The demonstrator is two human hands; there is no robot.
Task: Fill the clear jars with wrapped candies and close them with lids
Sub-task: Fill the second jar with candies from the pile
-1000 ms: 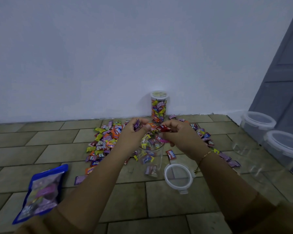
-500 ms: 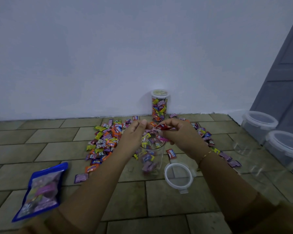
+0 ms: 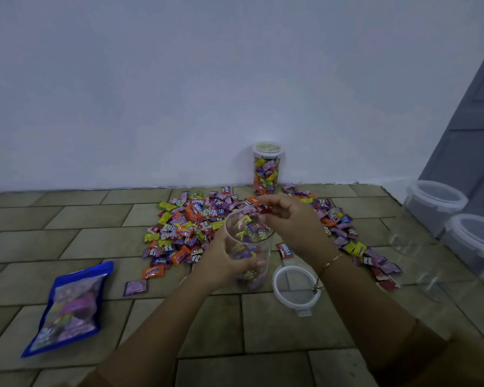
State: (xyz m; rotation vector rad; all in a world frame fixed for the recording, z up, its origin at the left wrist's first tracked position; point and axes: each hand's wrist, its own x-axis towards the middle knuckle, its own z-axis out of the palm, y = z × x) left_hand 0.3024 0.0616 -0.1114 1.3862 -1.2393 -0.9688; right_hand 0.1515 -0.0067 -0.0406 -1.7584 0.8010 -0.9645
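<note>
Brightness: dim and even, with a cool bluish cast on the wall (image 3: 179, 79).
Shadows: soft, faint shadow beside the filled jar (image 3: 266, 169) at the wall base.
Sharpness: mildly soft throughout; candy wrappers (image 3: 185, 230) legible only in part.
Distortion: wide-angle bending of the floor tiles (image 3: 67, 247) toward the edges.
Glare: none evident.

lidded jar (image 3: 478, 247) cut off at right edge, candy labels (image 3: 196, 227) mostly unreadably small

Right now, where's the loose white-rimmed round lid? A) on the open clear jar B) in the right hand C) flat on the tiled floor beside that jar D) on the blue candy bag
C: the white-rimmed round lid lies flat on the tiled floor, right of the open clear jar that the left hand grips.
</note>
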